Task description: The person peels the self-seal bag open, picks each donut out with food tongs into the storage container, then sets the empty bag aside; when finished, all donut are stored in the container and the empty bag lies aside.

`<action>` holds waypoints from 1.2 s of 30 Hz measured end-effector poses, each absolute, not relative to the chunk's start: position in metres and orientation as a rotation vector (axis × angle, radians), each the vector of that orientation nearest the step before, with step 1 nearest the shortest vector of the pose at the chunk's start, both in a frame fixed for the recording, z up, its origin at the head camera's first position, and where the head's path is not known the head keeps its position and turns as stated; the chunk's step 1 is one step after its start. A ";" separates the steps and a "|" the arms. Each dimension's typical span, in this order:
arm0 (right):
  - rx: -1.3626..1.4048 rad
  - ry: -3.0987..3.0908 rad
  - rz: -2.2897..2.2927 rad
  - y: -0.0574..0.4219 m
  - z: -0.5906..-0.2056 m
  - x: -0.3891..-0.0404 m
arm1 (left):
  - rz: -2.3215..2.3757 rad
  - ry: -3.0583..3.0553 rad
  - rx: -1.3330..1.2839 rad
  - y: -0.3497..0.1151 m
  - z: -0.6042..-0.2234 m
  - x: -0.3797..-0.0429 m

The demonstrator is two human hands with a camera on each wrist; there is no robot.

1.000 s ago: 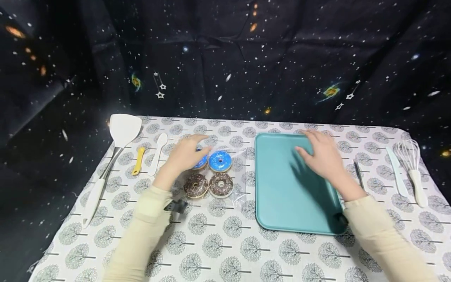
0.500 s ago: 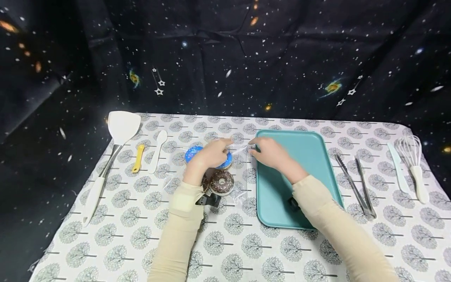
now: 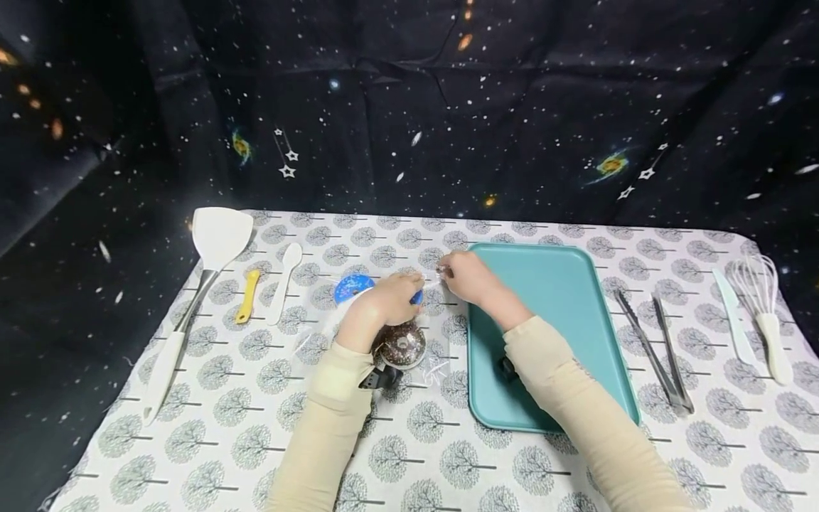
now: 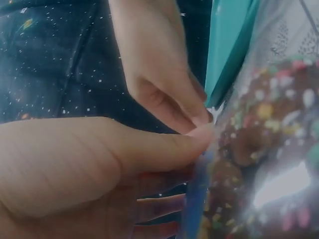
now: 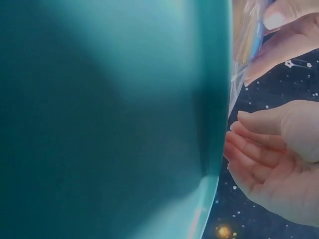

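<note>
A clear plastic bag (image 3: 436, 355) lies on the cloth with several donuts inside. A blue-iced donut (image 3: 351, 287) and a chocolate donut with sprinkles (image 3: 406, 344) show through it; others are partly hidden under my left arm. My left hand (image 3: 392, 299) pinches the bag's upper part over the blue donuts; its thumb (image 4: 164, 149) shows close up in the left wrist view. My right hand (image 3: 470, 276) pinches the bag's upper right end, its fingertips beside the left edge of the teal tray (image 3: 550, 334).
On the left lie a white-headed turner (image 3: 220, 238), a yellow-handled tool (image 3: 248, 297) and a white spoon (image 3: 284, 288). Right of the tray are metal tongs (image 3: 659, 355), a pale spreader (image 3: 734, 320) and a whisk (image 3: 764, 320). A dark starry curtain (image 3: 409, 107) hangs behind the table.
My right hand has come left from over the tray to the bag's end. My left hand has moved right over the blue donuts, and both now pinch the plastic.
</note>
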State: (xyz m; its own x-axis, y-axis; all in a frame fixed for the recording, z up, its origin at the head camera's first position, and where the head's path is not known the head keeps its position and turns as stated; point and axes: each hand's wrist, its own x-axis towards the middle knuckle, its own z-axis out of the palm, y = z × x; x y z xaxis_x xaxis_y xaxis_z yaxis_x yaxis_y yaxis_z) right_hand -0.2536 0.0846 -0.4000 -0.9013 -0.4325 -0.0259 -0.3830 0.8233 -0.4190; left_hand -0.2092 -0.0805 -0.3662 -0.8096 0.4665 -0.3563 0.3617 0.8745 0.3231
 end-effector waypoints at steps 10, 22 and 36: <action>-0.721 2.845 -0.497 0.077 -0.399 -0.264 | 0.362 2.610 0.543 -0.079 -0.369 -0.208; -0.687 3.061 -0.443 0.078 -0.400 -0.262 | 0.328 2.588 0.534 -0.077 -0.368 -0.206; -0.694 3.061 -0.612 0.102 -0.390 -0.259 | 0.413 2.580 0.546 -0.082 -0.374 -0.210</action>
